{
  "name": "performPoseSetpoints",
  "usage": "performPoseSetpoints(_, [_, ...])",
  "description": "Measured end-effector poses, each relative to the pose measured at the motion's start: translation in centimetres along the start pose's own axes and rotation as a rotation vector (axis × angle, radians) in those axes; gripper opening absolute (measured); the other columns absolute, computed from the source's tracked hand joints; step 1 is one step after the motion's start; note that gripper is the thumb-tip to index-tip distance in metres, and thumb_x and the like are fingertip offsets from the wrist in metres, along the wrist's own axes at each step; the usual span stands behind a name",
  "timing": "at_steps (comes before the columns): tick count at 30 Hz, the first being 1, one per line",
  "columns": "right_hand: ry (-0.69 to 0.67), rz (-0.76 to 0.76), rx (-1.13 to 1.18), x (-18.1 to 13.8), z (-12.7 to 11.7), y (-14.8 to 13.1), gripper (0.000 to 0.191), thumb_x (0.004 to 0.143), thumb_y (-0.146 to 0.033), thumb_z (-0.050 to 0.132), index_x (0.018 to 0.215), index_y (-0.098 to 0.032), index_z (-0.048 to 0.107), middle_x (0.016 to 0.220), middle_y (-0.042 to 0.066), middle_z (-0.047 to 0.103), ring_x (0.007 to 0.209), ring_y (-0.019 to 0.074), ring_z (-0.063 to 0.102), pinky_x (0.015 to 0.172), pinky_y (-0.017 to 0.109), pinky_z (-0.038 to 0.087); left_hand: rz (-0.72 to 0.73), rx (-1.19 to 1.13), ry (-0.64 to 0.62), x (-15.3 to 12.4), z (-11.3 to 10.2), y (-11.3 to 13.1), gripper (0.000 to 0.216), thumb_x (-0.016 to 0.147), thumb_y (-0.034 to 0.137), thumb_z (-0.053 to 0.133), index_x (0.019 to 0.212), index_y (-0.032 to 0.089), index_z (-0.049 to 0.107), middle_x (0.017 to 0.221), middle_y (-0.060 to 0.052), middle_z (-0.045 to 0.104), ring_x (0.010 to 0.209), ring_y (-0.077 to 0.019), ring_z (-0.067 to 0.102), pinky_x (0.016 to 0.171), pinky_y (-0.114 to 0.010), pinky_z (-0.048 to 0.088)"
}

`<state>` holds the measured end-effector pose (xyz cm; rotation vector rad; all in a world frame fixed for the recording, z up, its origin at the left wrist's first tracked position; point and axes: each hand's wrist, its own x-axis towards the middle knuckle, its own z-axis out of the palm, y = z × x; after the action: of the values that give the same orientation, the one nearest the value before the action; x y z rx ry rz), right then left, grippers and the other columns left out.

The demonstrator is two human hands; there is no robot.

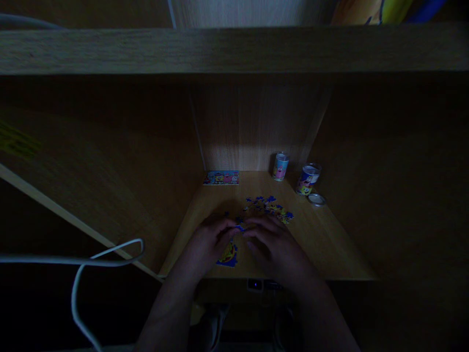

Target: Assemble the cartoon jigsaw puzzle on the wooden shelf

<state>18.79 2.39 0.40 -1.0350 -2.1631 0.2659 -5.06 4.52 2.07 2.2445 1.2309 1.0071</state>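
Observation:
Between the fingertips of both hands is a small blue jigsaw puzzle piece (240,227). My left hand (210,240) pinches it from the left, and my right hand (269,239) pinches it from the right. Below my left fingers lies a joined patch of puzzle (227,254), blue with a yellow and green picture, partly covered by that hand. Just beyond my right hand is a loose pile of puzzle pieces (269,208) in blue and yellow. A few more pieces lie near my fingertips, too dark to make out well.
A printed cartoon strip (221,177) lies at the back left of the wooden shelf (330,244). At the back right stand a pink-and-blue can (280,167) and another cartoon can (308,180), with a round lid (316,199) beside it. A white cable (110,262) hangs at left.

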Motion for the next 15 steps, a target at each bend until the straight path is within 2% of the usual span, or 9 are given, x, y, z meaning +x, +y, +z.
performPoseSetpoints(4, [-0.050, -0.025, 0.036, 0.0, -0.2, -0.1, 0.028, 0.110, -0.020, 0.066, 0.131, -0.035, 0.076, 0.135, 0.000, 0.080, 0.130, 0.0234, 0.070, 0.114, 0.049, 0.057, 0.007, -0.018, -0.032, 0.0, 0.0, 0.0, 0.014, 0.109, 0.026, 0.069, 0.101, 0.028, 0.080, 0.098, 0.000, 0.084, 0.095, -0.0213, 0.078, 0.088, -0.033, 0.059])
performPoseSetpoints(10, [-0.054, -0.040, 0.061, 0.1, -0.2, -0.1, 0.026, 0.111, -0.021, 0.064, 0.129, -0.034, 0.078, 0.134, 0.000, 0.081, 0.129, 0.0229, 0.071, 0.114, 0.048, 0.058, -0.016, 0.008, 0.047, 0.0, 0.2, -0.7, 0.013, 0.107, 0.022, 0.069, 0.105, 0.027, 0.080, 0.102, -0.001, 0.084, 0.095, -0.0216, 0.079, 0.091, -0.035, 0.062])
performPoseSetpoints(15, [0.033, 0.098, -0.022, 0.2, 0.4, 0.3, 0.030, 0.110, -0.019, 0.063, 0.136, -0.028, 0.075, 0.140, 0.007, 0.079, 0.132, 0.0278, 0.070, 0.119, 0.055, 0.056, -0.019, 0.040, 0.082, 0.0, 0.1, -1.0, 0.017, 0.109, 0.023, 0.065, 0.111, 0.028, 0.081, 0.107, -0.003, 0.085, 0.099, -0.0230, 0.080, 0.094, -0.036, 0.063])
